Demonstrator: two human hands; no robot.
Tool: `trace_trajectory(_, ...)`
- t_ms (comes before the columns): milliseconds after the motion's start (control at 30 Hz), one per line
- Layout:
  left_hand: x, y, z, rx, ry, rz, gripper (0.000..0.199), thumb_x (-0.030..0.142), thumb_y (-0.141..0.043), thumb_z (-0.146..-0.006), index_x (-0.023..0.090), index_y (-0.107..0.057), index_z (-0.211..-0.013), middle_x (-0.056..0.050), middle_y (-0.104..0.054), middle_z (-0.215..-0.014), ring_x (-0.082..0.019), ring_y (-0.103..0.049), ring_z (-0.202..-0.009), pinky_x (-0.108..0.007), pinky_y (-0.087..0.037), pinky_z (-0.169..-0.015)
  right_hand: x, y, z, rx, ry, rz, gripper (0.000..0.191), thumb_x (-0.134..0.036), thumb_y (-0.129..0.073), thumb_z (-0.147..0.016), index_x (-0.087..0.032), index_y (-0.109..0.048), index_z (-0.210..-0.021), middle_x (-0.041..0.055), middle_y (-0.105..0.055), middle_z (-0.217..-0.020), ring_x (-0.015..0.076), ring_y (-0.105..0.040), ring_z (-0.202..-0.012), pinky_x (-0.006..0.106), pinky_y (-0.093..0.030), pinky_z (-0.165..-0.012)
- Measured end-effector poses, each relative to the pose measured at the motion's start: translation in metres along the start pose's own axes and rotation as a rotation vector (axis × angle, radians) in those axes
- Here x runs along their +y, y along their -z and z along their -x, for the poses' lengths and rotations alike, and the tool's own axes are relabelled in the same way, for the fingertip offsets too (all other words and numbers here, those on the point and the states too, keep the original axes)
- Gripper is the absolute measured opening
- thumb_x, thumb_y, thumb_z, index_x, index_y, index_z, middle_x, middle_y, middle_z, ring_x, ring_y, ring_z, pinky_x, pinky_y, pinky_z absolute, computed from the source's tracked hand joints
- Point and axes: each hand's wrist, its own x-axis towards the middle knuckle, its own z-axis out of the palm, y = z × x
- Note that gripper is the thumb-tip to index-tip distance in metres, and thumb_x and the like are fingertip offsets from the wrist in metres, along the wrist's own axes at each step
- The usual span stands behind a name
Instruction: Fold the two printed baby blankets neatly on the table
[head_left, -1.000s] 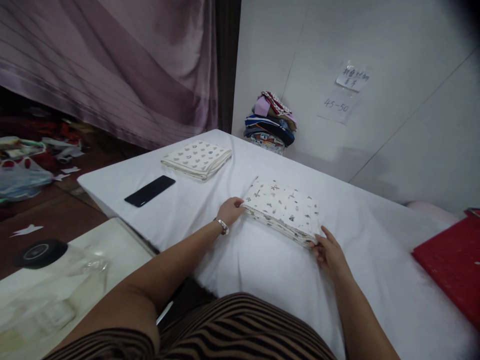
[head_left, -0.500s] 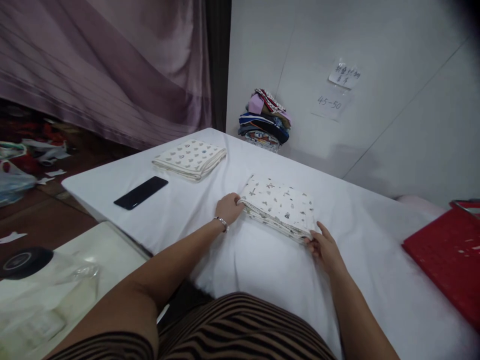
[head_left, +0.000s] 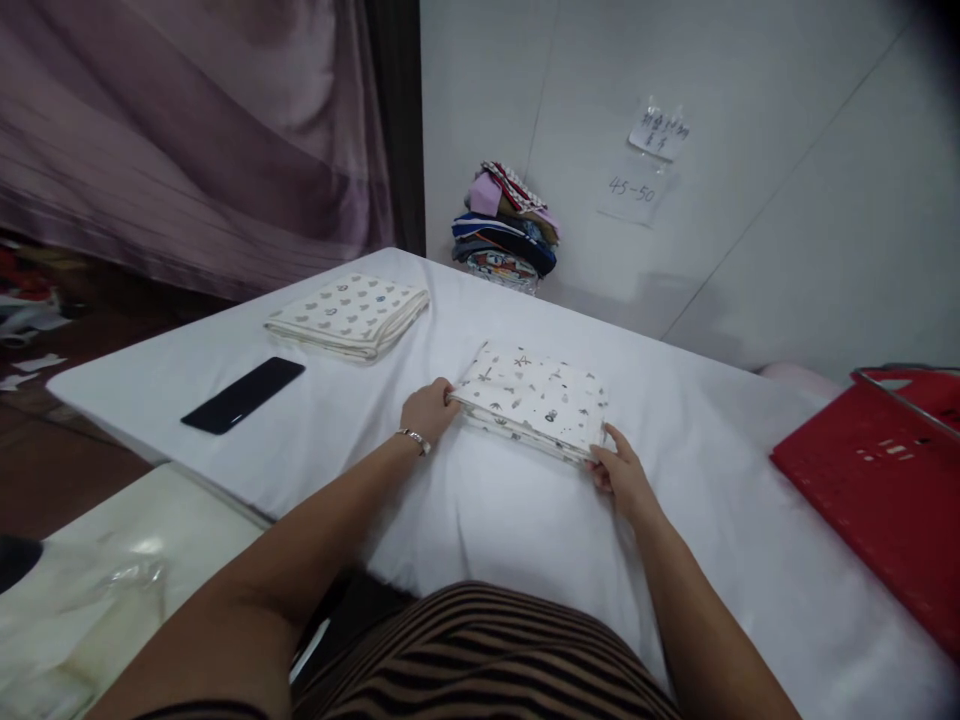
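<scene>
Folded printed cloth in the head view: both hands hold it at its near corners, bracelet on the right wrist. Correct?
Not quite: the head view shows the bracelet on the wrist of the left hand, not the right hand. The rest stands: both hands hold the folded printed cloth at its near corners.

Top (head_left: 487,660): one, striped in alternating brown and black; stripes narrow, curving across the rounded front, slanting toward the sides. Sleeve (head_left: 201,710), left: short, only its dark edge in view at the upper arm. Bracelet (head_left: 415,439): one, silver-toned, slim, shiny, worn at the left wrist; finer detail too small to tell. Forearms (head_left: 705,610): two, uncovered.
</scene>
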Motion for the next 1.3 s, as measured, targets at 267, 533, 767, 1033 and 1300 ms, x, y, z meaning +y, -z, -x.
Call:
trace_trajectory(267,0.005,0.010,-0.006,-0.030,0.033,0.042,0.021,0.036,-0.046,-0.075,0.023,-0.056,-0.089,-0.002,-0.066,-0.082,-0.022,-0.060,-0.080,-0.029,-0.039,-0.062,-0.021,0.004,-0.005,-0.056,0.028,-0.115,0.081,-0.033,-0.062,-0.070,-0.018,-0.026,-0.141,-0.0001,-0.063,-0.059,0.0078,-0.043,-0.037,0.017,-0.022,-0.036)
trace_trajectory(533,0.003,0.019,-0.010,-0.147,-0.038,-0.134,0.028,0.033,-0.046,-0.075,0.021,-0.059,-0.097,-0.007,-0.065,-0.095,-0.027,-0.059,-0.090,-0.035,-0.044,-0.070,-0.033,0.001,-0.005,-0.064,0.016,-0.090,0.077,-0.028,-0.059,-0.073,-0.018,-0.026,-0.141,-0.0001,-0.065,-0.058,0.0082,-0.043,-0.036,0.018,-0.021,-0.035)
trace_trajectory(767,0.079,0.003,0.023,-0.011,-0.681,0.009,0.030,0.028,-0.050,-0.080,0.019,-0.056,-0.108,-0.006,-0.059,-0.112,-0.022,-0.051,-0.106,-0.036,-0.038,-0.092,-0.029,0.001,-0.002,-0.062,-0.033,-0.060,0.076,-0.027,-0.057,-0.075,-0.017,-0.023,-0.142,-0.0005,-0.063,-0.055,0.0092,-0.044,-0.036,0.018,-0.021,-0.036)
trace_trajectory(1033,0.168,-0.049,0.052,-0.048,-0.891,0.025,0.020,0.026,-0.051,-0.083,0.020,-0.052,-0.102,-0.007,-0.057,-0.105,-0.023,-0.049,-0.101,-0.038,-0.038,-0.084,-0.034,0.001,-0.002,0.006,0.090,0.090,0.075,-0.022,-0.053,-0.074,-0.015,-0.024,-0.143,-0.0068,-0.054,-0.050,0.0092,-0.044,-0.038,0.019,-0.029,-0.039)
trace_trajectory(1300,0.168,-0.060,0.046,-0.133,-0.890,-0.014,0.025,0.016,-0.053,-0.078,0.021,-0.050,-0.102,-0.006,-0.057,-0.103,-0.022,-0.050,-0.099,-0.037,-0.039,-0.083,-0.017,0.006,-0.007,0.051,0.331,0.478,0.069,-0.023,-0.048,-0.079,-0.020,-0.025,-0.144,-0.0077,-0.052,-0.054,0.0108,-0.049,-0.052,0.021,-0.039,-0.053)
